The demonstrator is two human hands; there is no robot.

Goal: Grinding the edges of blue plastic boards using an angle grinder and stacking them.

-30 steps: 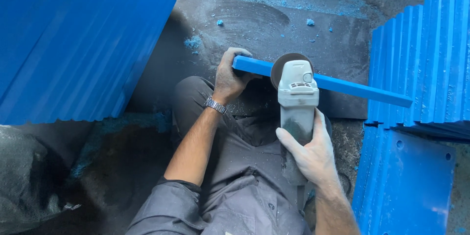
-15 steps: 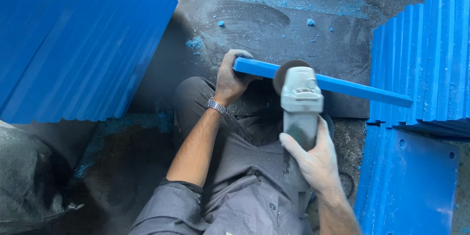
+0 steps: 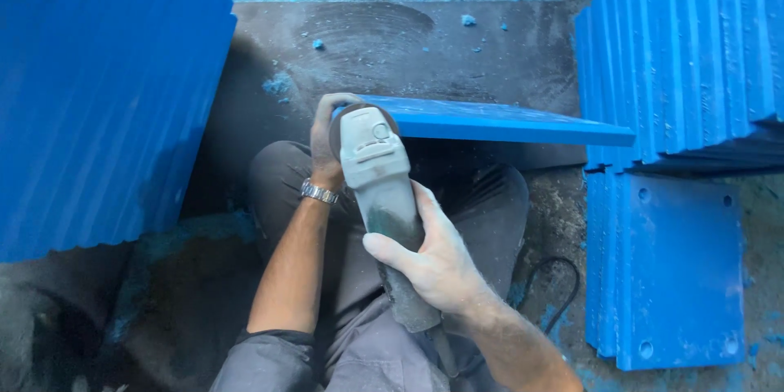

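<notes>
Blue plate [image 3: 498, 121] lies flat across my lap, its long edge facing me, its left end pinched in my left hand [image 3: 327, 135] and its right end reaching toward the stacked blue plates [image 3: 686, 57] on my right. My left grip is clamped on that end, fingers wrapped over the top near the corner. My right hand [image 3: 437, 265] is closed around the body of the grey angle grinder [image 3: 380, 171], holding it from behind with the thumb along its side.

A second ago the grinder's head sat further right, partway along the plate's edge; now it has travelled left and sits at the very end, right beside my left fingers. So I judge this pass along the edge to be about run out, with the disc very close to my holding hand. The disc itself is hidden under the guard, so I cannot tell whether it touches the plate.

Blue dust and crumbs [image 3: 282, 86] speckle the dark floor [image 3: 392, 41] ahead. More drilled blue plates [image 3: 678, 269] lean at my right knee.
</notes>
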